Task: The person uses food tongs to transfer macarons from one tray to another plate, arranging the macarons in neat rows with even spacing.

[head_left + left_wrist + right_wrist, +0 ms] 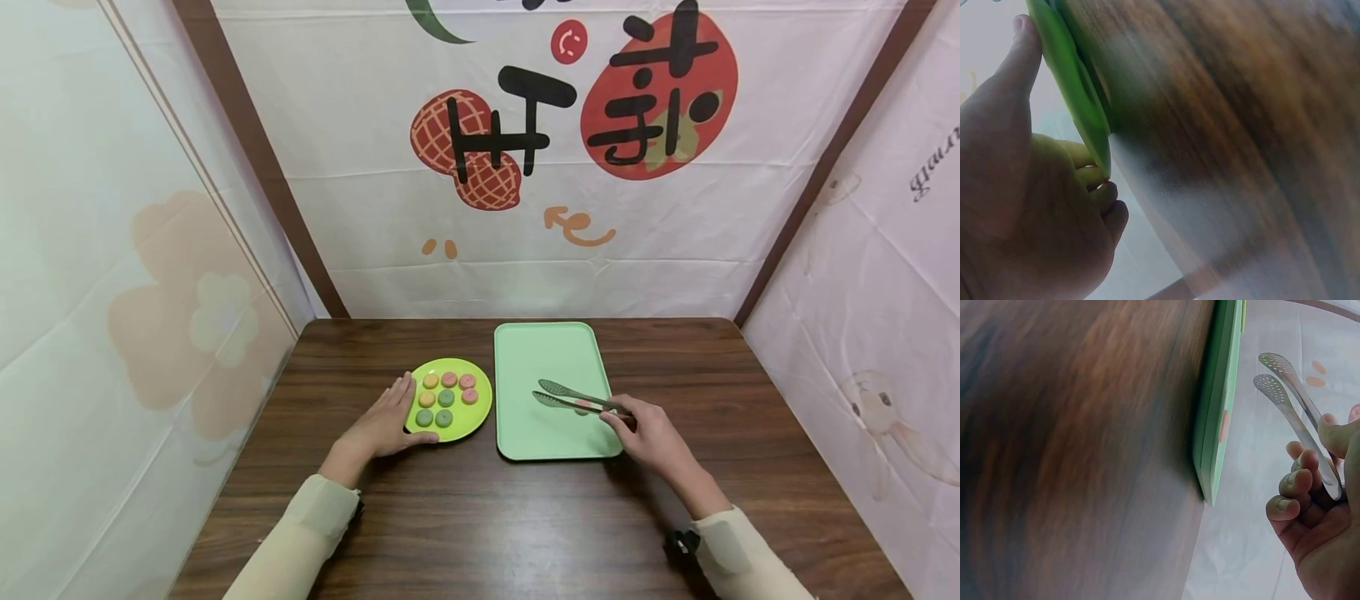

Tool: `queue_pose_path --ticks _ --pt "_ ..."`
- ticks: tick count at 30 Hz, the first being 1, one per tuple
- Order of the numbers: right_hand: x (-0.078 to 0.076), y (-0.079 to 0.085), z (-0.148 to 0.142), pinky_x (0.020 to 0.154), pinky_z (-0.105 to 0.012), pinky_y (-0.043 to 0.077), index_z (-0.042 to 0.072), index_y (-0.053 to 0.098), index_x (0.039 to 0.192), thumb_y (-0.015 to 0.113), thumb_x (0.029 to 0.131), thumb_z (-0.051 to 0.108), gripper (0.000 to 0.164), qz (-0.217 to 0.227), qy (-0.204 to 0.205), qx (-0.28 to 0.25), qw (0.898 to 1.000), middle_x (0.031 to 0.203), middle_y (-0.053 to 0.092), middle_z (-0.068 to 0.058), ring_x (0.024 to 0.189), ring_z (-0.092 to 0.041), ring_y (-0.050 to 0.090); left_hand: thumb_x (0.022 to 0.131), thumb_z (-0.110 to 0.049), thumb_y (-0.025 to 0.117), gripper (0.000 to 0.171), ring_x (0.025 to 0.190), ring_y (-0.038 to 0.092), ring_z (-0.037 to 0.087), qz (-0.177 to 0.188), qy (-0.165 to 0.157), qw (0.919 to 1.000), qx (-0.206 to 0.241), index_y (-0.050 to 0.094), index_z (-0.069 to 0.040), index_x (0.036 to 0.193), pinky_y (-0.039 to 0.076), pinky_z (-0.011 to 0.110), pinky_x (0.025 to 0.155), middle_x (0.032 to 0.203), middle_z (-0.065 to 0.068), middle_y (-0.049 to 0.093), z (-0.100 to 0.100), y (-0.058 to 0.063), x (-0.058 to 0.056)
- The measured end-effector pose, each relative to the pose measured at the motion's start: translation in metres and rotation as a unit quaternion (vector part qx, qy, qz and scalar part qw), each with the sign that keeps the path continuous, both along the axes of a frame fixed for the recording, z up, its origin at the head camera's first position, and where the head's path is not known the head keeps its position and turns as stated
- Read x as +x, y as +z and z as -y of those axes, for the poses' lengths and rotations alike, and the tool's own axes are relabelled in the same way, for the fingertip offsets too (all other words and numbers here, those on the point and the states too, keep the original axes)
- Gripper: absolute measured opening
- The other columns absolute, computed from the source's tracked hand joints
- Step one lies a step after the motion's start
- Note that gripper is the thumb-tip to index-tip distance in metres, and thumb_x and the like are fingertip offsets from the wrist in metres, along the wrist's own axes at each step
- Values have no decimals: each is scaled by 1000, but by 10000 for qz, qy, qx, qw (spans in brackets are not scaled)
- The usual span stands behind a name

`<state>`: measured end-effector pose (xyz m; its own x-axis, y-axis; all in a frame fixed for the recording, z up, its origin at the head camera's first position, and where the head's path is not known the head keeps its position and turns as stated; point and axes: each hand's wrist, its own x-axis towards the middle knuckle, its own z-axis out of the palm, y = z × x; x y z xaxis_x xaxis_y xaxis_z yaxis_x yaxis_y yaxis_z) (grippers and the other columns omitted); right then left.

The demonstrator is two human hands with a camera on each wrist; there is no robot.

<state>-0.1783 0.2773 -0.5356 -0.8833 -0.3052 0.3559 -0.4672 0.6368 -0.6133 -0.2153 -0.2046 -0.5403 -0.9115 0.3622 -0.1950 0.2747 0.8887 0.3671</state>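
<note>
A yellow-green plate (pixel 480 417) carries several small macarons (pixel 446 398) in yellow, pink and green. My left hand (pixel 385 419) rests against its left side, fingers extended along the rim and thumb at the near edge. In the left wrist view, the thumb and fingertips of the left hand (pixel 1029 206) touch the plate's rim (pixel 1079 87). My right hand (pixel 651 433) holds metal tongs (pixel 566 392) over the pale green tray (pixel 525 358). The perforated tips of the tongs (pixel 1277 387) stand apart with nothing between them. A pink macaron (pixel 582 407) lies on the tray, partly hidden by the tongs.
Plate and tray stand side by side on a dark wooden table (pixel 465 517), with a narrow gap between them. A printed cloth (pixel 360 225) hangs behind the table's far edge, and more cloth hangs at both sides.
</note>
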Motion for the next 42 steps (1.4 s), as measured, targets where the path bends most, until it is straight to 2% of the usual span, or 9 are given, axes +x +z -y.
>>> queue_pose_path --ticks 4,6,15,22,30,42 --pt "3 0 -6 52 -25 43 1 74 120 72 106 22 25 149 -101 -1 9998 83 73 -5 60 -3 47 93 -73 70 127 165 8 43 -25 13 10000 -5 10 11 167 15 56 134 177 29 4 0 0 0" --pt "5 0 -9 53 -25 43 0 74 121 72 106 21 26 156 -133 8 9998 85 74 -6 60 -3 48 93 -73 70 126 165 9 43 -37 6 10000 -14 10 11 167 15 56 134 177 29 4 0 0 1" --pt "8 -2 -23 50 -25 40 3 75 120 74 104 16 21 -40 -240 99 9997 72 59 10 57 -2 43 94 -72 69 126 165 9 44 -45 -11 10000 -41 10 11 167 15 57 134 177 30 4 -1 1 1" --pt "10 -4 -31 53 -25 39 5 74 116 78 100 9 18 -154 -391 171 9990 74 60 9 59 -3 43 94 -73 68 126 165 8 44 -56 -28 10000 -52 10 11 167 15 57 134 177 30 3 -1 0 -1" --pt "11 -7 -38 53 -25 38 7 73 113 80 99 12 16 -139 -546 322 9979 71 52 11 58 -4 42 93 -74 68 127 165 8 44 -31 -9 10000 -38 10 10 168 14 56 134 177 29 3 -1 0 -2" --pt "17 -8 -42 52 -25 37 3 72 118 76 103 17 22 197 -715 480 9961 70 52 8 56 -5 41 93 -74 68 126 165 8 43 -41 16 10000 -31 10 10 167 15 56 134 177 29 4 -1 0 -1"
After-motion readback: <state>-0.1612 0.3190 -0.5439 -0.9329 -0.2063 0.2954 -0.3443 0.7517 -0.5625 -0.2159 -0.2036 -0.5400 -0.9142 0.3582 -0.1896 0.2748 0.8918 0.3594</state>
